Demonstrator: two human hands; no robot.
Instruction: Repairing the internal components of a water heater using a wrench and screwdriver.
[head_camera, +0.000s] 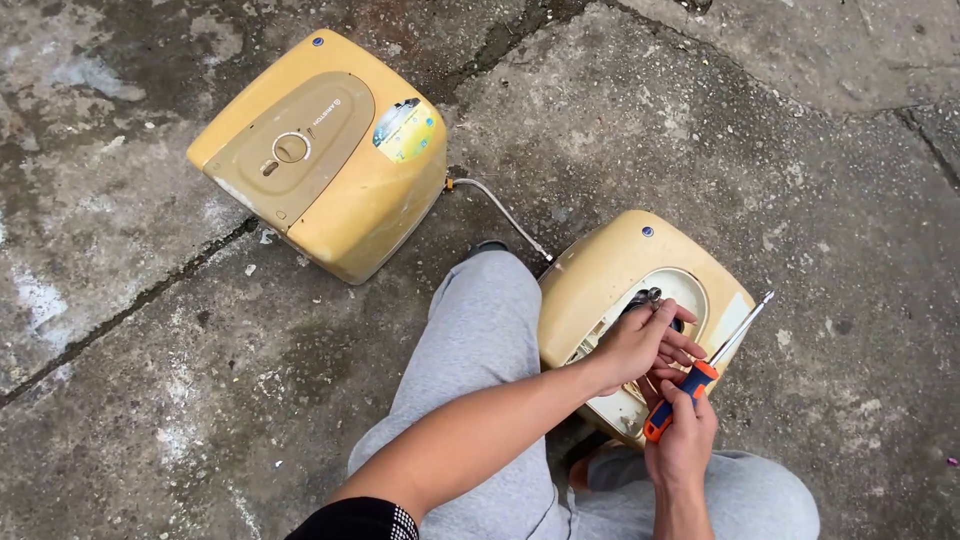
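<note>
A yellowed, boxy water heater (600, 268) rests between my knees with its front panel off, showing a pale open cavity. My left hand (640, 345) reaches into that cavity, fingertips pinching a small dark metal part (650, 296) near the top of the opening. My right hand (683, 435) sits just below it, gripping a screwdriver (705, 370) with an orange and blue handle; its metal shaft points up and to the right, away from the heater. What lies inside the cavity under my fingers is hidden.
A second yellow water heater (325, 150) with its cover on lies at the upper left on cracked concrete ground (150, 380). A grey hose (500, 212) runs from it toward the open heater. My grey-trousered legs (480, 350) flank the work.
</note>
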